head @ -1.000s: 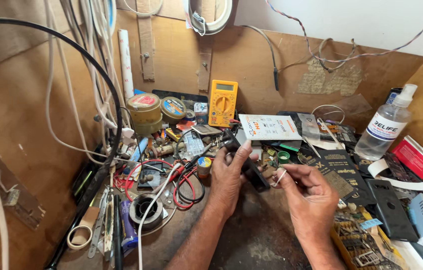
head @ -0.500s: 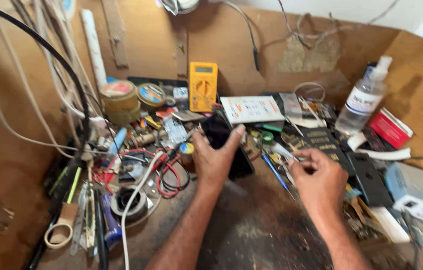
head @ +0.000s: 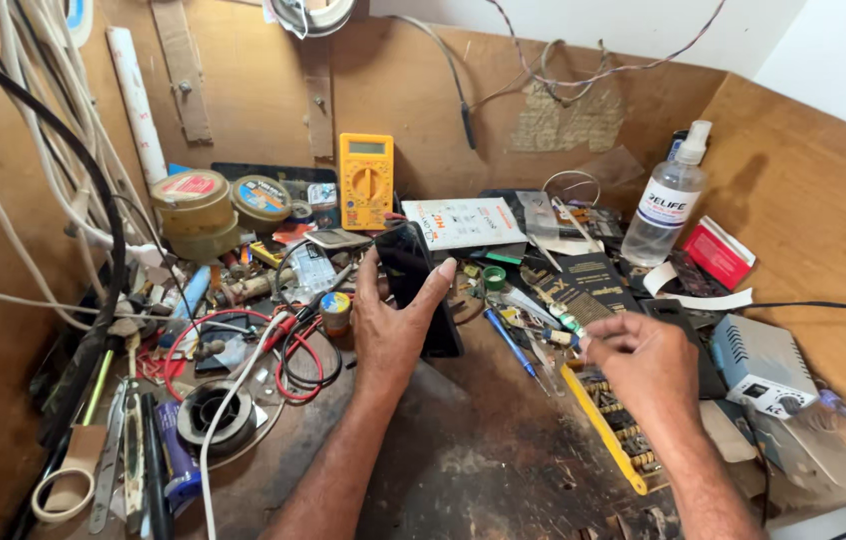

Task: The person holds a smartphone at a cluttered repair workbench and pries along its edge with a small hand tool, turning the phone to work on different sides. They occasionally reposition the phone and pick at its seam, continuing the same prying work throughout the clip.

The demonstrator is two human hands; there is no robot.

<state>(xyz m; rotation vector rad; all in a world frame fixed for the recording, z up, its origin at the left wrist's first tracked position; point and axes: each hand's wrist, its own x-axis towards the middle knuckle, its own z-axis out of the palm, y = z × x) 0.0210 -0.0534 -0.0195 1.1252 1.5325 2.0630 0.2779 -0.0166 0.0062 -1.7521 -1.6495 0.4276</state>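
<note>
Your left hand [head: 393,330] holds a black smartphone [head: 421,285] upright over the middle of the table [head: 483,470], thumb on its left edge and fingers [head: 438,278] wrapped over its right edge, closed firmly on it. Your right hand [head: 643,365] hovers just right of it, over the yellow-edged parts tray [head: 611,430], fingertips pinched together; whether they hold anything small, you cannot tell.

The only bare patch of table is the dark worn area in front of you, between your forearms. To the left, red wires [head: 288,345], a solder spool [head: 211,418] and hand tools crowd right up to your left wrist. Behind the phone sit a yellow multimeter [head: 366,180] and a white booklet [head: 463,222]. A blue screwdriver [head: 511,342] lies between your hands. On the right, a clear spray bottle [head: 671,200] and a small grey power unit [head: 758,362] stand near the plywood wall.
</note>
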